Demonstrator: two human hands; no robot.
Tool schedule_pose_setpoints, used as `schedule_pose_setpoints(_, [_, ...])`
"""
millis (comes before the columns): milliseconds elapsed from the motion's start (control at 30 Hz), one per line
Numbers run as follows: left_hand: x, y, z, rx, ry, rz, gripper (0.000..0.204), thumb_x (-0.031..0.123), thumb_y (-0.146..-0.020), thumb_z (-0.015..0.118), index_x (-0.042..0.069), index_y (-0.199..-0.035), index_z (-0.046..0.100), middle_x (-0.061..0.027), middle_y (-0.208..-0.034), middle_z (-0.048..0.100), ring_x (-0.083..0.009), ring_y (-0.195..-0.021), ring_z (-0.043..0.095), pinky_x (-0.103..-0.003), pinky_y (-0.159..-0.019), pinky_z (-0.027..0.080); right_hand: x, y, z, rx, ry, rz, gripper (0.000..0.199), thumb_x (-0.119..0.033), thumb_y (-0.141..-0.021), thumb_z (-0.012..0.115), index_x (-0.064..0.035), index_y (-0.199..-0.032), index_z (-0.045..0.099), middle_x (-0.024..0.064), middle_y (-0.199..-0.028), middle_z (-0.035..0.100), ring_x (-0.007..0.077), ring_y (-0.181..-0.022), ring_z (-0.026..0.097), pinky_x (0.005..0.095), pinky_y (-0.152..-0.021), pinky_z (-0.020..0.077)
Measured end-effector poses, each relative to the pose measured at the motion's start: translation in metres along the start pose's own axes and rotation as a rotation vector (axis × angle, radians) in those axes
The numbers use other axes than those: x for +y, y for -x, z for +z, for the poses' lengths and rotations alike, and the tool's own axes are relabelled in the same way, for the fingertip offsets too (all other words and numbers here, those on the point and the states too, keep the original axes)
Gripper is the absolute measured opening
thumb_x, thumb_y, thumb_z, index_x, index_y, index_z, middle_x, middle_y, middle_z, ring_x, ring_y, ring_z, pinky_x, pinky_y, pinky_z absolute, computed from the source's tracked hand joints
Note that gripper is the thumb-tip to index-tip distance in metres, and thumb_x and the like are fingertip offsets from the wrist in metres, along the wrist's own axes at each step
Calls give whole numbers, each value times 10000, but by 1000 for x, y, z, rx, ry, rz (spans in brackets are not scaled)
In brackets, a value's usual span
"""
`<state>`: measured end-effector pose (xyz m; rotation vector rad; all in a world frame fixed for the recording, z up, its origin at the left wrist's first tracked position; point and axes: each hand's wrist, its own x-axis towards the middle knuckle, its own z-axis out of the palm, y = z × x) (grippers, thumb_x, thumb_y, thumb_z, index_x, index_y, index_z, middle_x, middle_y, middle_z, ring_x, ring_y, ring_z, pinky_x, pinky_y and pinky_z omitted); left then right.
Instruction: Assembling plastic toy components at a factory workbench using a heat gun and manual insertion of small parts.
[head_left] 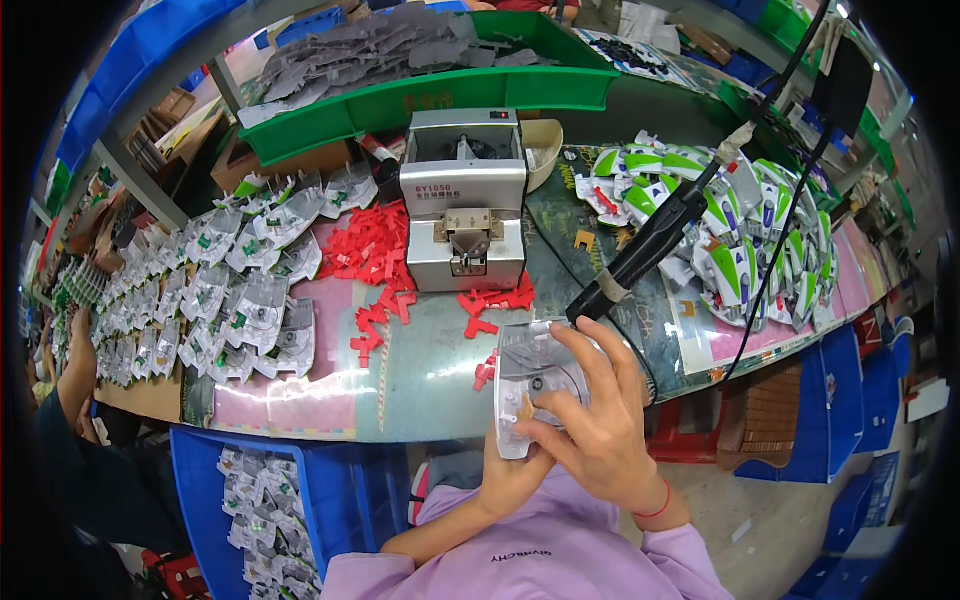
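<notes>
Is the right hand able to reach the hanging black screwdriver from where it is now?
Probably yes. The right hand rests on the clear plastic part, and the black screwdriver has its tip just above those fingers, with nothing between them.

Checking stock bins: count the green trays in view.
2 green trays show clearly: one long tray full of grey parts behind the grey machine, and one at the top right shelf. More may be hidden along the right edge.

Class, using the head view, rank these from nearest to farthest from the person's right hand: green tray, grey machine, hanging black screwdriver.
From the right hand:
1. Hanging black screwdriver, just above the hand.
2. Grey machine, mid-table, up and left.
3. Green tray, at the back.
</notes>
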<state>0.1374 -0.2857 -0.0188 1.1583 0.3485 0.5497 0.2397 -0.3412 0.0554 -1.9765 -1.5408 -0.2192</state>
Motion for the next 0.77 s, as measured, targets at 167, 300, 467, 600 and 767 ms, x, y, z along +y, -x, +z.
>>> schedule_pose_setpoints(167, [-11, 3, -1, 34, -11, 73, 403, -24, -790, 532, -3, -1173, 412, -95, -1053, 521, -150, -941, 536, -259, -763, 461, 0, 7, 5, 112, -31, -35, 184, -167, -612, 720, -46, -698, 610, 186, -1182, 479, 361, -1117, 400, 430, -878, 354])
schedule_pose_setpoints(300, [-8, 6, 3, 77, 195, 12, 311, -25, -809, 531, -20, -1114, 470, -95, -987, 568, -152, -888, 565, -267, -733, 482, -1, 32, 4, 222, -99, -95, 151, -129, -618, 711, -54, -721, 632, 164, -1121, 523, 333, -1069, 438, 399, -821, 397])
schedule_pose_setpoints(467, [-12, 14, -4, 154, 312, -172, 277, -29, -822, 528, -29, -1096, 486, -92, -955, 589, -162, -879, 577, -262, -757, 472, 14, 46, 2, 159, -282, -277, 154, -150, -645, 716, -63, -756, 654, 96, -933, 618, 241, -859, 567, 310, -637, 478])
schedule_pose_setpoints(600, [-4, 12, -4, 42, 492, -119, 264, -17, -827, 530, -25, -1089, 497, -84, -972, 583, -147, -900, 562, -257, -776, 455, 20, 42, 0, 145, -332, -400, 163, -221, -701, 696, -73, -756, 656, 67, -815, 643, 175, -655, 595, 254, -525, 491])
schedule_pose_setpoints(767, [-3, 16, -3, 97, 433, -159, 271, -10, -834, 521, -25, -1103, 489, -85, -1029, 563, -148, -941, 547, -252, -789, 449, 18, 33, -7, 105, -323, -444, 168, -248, -747, 661, -82, -769, 655, 67, -829, 645, 182, -663, 609, 262, -534, 503])
